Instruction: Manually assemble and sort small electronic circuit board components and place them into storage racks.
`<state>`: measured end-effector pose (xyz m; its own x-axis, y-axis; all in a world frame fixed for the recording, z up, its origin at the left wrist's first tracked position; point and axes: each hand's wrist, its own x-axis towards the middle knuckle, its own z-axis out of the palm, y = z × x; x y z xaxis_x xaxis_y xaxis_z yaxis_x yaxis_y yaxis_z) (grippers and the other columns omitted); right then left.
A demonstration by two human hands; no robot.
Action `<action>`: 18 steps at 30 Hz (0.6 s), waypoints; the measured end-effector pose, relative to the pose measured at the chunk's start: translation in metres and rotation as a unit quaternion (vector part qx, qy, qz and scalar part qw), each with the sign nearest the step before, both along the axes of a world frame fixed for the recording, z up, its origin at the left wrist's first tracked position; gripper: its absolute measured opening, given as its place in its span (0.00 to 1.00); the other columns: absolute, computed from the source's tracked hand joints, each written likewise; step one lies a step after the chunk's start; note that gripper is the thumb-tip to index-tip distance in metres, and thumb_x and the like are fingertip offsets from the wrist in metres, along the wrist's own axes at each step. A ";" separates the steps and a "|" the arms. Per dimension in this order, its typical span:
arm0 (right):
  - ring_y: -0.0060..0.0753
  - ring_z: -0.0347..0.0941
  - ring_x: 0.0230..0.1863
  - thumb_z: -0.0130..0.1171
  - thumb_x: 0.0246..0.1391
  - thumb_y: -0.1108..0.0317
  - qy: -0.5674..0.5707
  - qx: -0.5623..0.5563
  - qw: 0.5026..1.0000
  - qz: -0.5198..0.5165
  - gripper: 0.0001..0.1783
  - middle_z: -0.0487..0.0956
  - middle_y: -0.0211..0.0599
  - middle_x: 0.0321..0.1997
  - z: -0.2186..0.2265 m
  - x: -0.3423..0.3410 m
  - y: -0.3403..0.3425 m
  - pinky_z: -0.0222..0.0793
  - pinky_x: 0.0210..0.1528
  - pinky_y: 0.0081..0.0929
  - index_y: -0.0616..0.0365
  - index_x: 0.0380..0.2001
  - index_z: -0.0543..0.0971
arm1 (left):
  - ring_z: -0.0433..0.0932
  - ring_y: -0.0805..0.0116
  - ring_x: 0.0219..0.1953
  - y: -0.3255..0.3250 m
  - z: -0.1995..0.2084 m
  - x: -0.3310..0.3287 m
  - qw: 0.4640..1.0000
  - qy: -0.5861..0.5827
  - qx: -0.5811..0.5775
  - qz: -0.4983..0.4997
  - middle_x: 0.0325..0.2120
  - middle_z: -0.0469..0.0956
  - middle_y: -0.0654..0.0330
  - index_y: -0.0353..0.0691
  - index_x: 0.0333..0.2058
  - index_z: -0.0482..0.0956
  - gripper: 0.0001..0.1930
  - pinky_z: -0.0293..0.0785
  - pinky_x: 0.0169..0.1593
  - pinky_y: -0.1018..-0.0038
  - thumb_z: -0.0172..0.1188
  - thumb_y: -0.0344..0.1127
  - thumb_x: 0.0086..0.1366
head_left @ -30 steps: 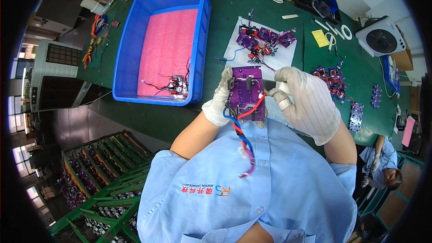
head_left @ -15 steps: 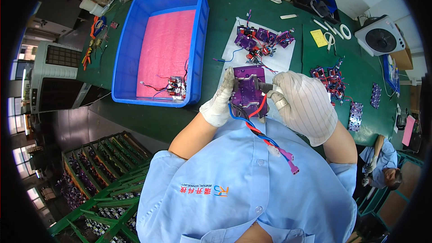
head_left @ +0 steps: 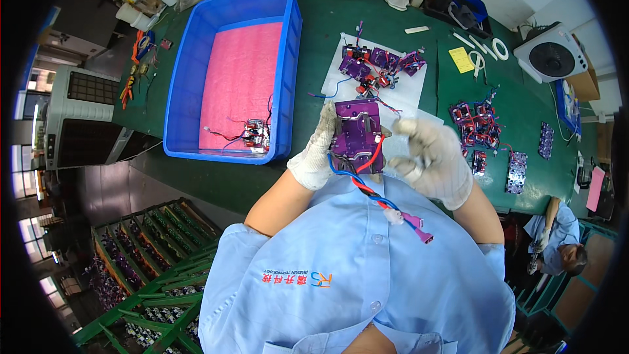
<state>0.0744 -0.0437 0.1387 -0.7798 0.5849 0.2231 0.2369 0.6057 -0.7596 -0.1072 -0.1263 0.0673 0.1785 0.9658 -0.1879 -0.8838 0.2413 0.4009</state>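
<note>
My gloved left hand (head_left: 315,151) grips a purple circuit board (head_left: 367,115) by its left edge, above my chest. Metal brackets run across the board's face. From its lower end, a bundle of red, blue and black wires (head_left: 362,185) hangs down, ending in white and purple connectors (head_left: 417,228). To the right of the board and apart from it is my gloved right hand (head_left: 436,160). Motion smears its fingers, so whether it holds anything cannot be made out.
Several wired purple boards (head_left: 383,65) lie on white paper beyond my hands. At left stands a blue bin (head_left: 293,78) with pink lining and one wired board (head_left: 255,136). More boards (head_left: 475,121), a fan (head_left: 553,59) and a co-worker (head_left: 557,236) are at right.
My right hand has drawn back from the board toward the lower right. A dark piece between its fingers and the board no longer shows. My left hand still holds the board.
</note>
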 end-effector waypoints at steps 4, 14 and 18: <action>0.45 0.74 0.26 0.66 0.40 0.63 0.031 0.072 0.992 0.099 0.25 0.77 0.43 0.28 -0.008 -0.011 -0.008 0.69 0.27 0.32 0.61 0.42 0.72 | 0.79 0.54 0.37 0.002 0.006 0.009 0.988 0.125 -0.070 0.056 0.39 0.75 0.43 0.36 0.48 0.68 0.38 0.78 0.41 0.61 0.43 0.69 0.57; 0.43 0.75 0.25 0.67 0.38 0.57 -0.042 0.055 0.991 0.119 0.31 0.77 0.40 0.23 0.001 -0.005 0.009 0.70 0.28 0.32 0.61 0.45 0.72 | 0.79 0.61 0.38 -0.005 0.011 0.012 0.988 0.114 -0.082 0.067 0.40 0.76 0.50 0.40 0.48 0.69 0.35 0.79 0.41 0.64 0.46 0.68 0.57; 0.41 0.76 0.25 0.71 0.33 0.55 -0.115 -0.032 0.992 -0.034 0.38 0.77 0.39 0.21 0.014 0.002 0.011 0.70 0.27 0.31 0.60 0.48 0.70 | 0.79 0.59 0.36 -0.007 0.011 0.007 0.995 0.096 -0.034 0.023 0.39 0.76 0.49 0.40 0.48 0.69 0.35 0.80 0.39 0.62 0.46 0.67 0.58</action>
<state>0.0762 -0.0326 0.1525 -0.7638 0.6454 0.0053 0.4470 0.5348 -0.7171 -0.1006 -0.1329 0.0779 0.0884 0.9563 -0.2785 -0.8029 0.2339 0.5482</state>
